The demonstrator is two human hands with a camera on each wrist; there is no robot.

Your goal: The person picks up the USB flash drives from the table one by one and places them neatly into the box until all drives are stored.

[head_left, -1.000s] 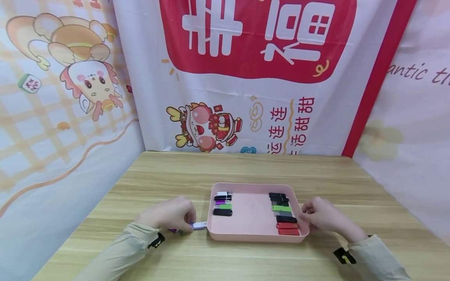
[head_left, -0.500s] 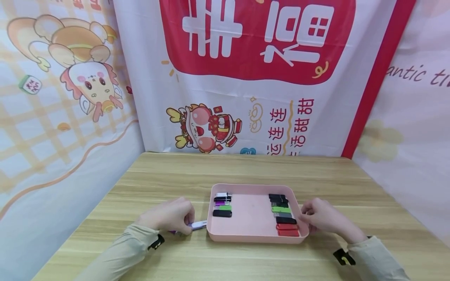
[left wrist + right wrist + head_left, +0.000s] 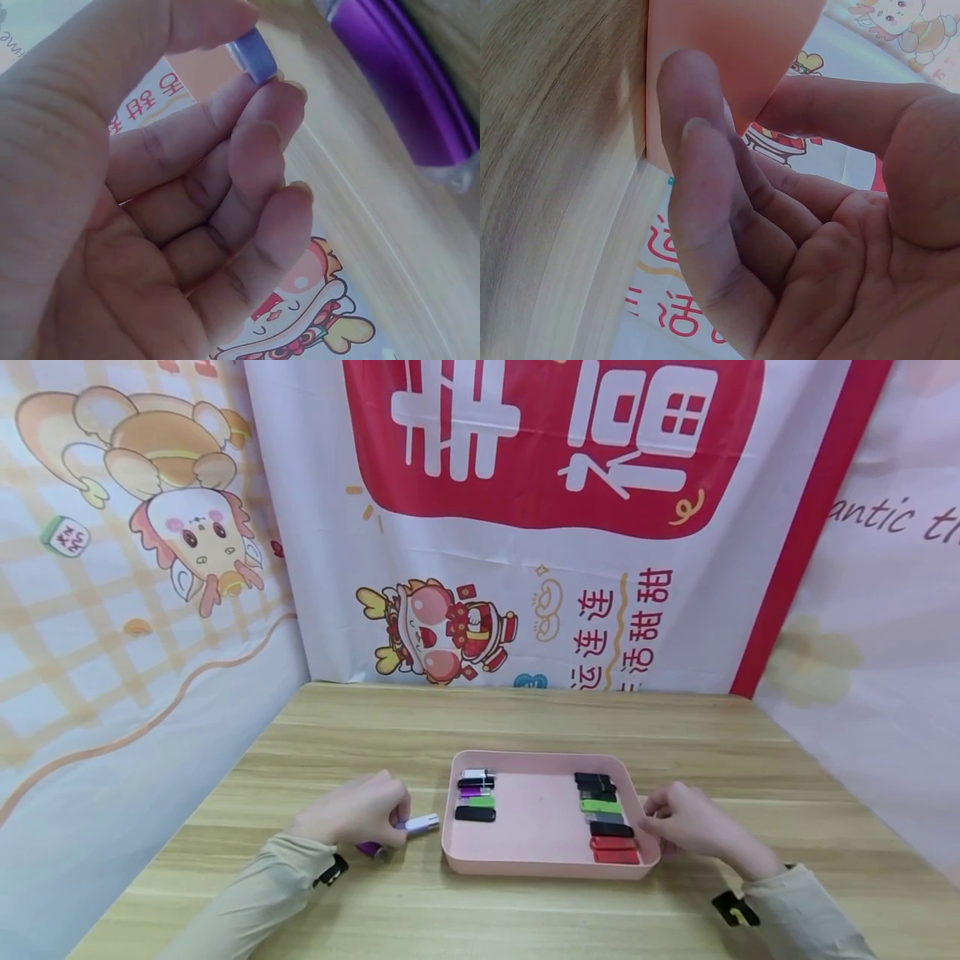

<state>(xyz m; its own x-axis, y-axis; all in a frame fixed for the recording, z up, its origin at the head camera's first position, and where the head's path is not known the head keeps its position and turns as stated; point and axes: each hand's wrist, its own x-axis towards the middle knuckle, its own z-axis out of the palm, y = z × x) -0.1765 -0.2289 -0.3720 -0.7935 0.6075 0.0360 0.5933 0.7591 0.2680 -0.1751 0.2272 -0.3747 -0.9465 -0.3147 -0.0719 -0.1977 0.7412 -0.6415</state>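
Note:
My left hand pinches a pale lilac-white USB stick between thumb and index finger, just left of the pink tray. In the left wrist view only the blue-lilac end of the stick shows at the fingertips; the other fingers curl loosely below. A purple USB stick lies on the table beneath this hand, and its shiny case looks large in the left wrist view. At the tray's right side my right hand grips the wall, thumb over the rim and fingers against the outside.
Inside the tray, a left column holds several sticks, with a black one at its front. A right column of several more ends in red sticks. Printed cloth hangs behind the wooden table.
The lilac-white stick has come up and back slightly from the tray's left edge, its tip now tilted upward. More of the purple stick shows. My right hand stays put.

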